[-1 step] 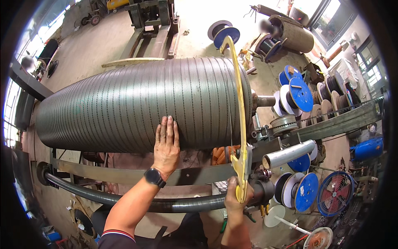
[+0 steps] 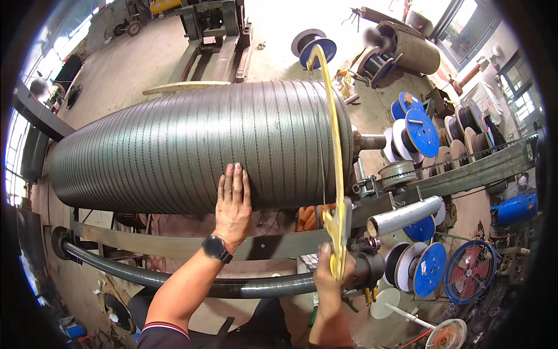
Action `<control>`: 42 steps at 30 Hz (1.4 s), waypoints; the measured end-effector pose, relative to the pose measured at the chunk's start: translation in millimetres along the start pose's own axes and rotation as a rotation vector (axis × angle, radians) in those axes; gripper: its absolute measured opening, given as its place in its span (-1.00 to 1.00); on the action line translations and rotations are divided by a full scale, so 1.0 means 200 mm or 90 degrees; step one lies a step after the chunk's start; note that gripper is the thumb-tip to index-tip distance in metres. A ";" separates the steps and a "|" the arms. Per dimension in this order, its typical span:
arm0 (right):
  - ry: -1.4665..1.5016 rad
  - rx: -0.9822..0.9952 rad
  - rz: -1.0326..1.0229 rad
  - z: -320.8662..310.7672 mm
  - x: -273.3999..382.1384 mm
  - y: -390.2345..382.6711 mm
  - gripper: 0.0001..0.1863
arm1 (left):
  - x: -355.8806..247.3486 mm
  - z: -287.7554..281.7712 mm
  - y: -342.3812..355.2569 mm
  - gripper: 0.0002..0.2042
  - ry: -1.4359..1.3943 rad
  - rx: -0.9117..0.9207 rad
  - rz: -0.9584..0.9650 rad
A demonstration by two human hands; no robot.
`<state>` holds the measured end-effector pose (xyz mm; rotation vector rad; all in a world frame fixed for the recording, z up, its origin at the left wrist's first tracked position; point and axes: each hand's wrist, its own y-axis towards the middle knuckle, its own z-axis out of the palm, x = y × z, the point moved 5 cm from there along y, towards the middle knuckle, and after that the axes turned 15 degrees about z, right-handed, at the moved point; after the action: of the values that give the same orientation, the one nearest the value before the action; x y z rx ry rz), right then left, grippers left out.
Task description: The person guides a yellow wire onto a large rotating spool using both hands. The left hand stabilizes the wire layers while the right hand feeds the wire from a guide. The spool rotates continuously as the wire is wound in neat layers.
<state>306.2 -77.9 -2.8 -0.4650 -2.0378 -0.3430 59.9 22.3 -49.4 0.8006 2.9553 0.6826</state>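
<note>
A large roller (image 2: pixel 174 139) wound in tight grey metallic rings lies across the view. My left hand (image 2: pixel 234 198) rests flat on its near side, fingers stretched and pressed to the surface, a dark watch on the wrist. In my right hand (image 2: pixel 335 267) is the handle of a yellow hacksaw (image 2: pixel 336 139), its fingers closed round it. The saw's frame reaches away from me across the roller's right end, and its thin blade runs along the left side of the frame at the rings. Whether the blade has cut into the roller cannot be made out.
A flat metal beam (image 2: pixel 174 239) and a black bar (image 2: pixel 256 287) run between me and the roller. Orange gloves (image 2: pixel 308 218) lie beneath the saw. Blue cable reels (image 2: pixel 422 132), a metal tube (image 2: pixel 405 215) and a fan (image 2: pixel 469 271) stand right. Forklift forks (image 2: pixel 224 55) are beyond.
The hacksaw and my right hand have shifted very slightly away from me and to the left. My left hand stays in place on the roller.
</note>
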 end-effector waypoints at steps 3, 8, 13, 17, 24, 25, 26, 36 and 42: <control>0.133 -0.016 -0.121 0.14 0.09 0.25 -0.88 | -0.02 0.01 -0.01 -0.23 0.010 0.006 0.000; 0.139 -0.016 -0.083 0.09 -0.11 0.06 -0.85 | -0.01 0.05 -0.07 -0.19 0.047 -0.015 0.012; 0.090 -0.031 -0.104 0.09 -0.15 0.03 -0.87 | -0.06 0.09 -0.11 -0.24 0.063 0.009 0.011; 0.158 -0.013 -0.119 0.19 -0.08 0.22 -0.91 | -0.07 0.11 -0.13 -0.27 0.075 0.012 0.011; 0.100 0.016 -0.090 0.08 -0.23 0.04 -0.90 | -0.05 0.04 -0.13 -0.15 0.106 0.065 0.058; 0.117 0.008 -0.083 0.10 -0.19 0.07 -0.91 | -0.04 0.01 -0.11 -0.13 0.078 0.065 0.068; 0.134 0.001 -0.079 0.13 -0.14 0.12 -0.91 | -0.04 -0.02 -0.10 -0.12 0.052 0.064 0.076; 0.089 -0.011 -0.053 0.05 -0.11 0.03 -0.78 | 0.15 -0.32 0.16 0.08 -0.108 0.032 0.027; 0.177 0.027 -0.054 0.15 0.01 0.22 -0.84 | 0.25 -0.36 0.37 0.12 -0.090 0.199 0.025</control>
<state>302.0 -24.8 -13.7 -0.2868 -1.7925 -0.3929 44.4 74.3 51.0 0.8824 2.9597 0.1556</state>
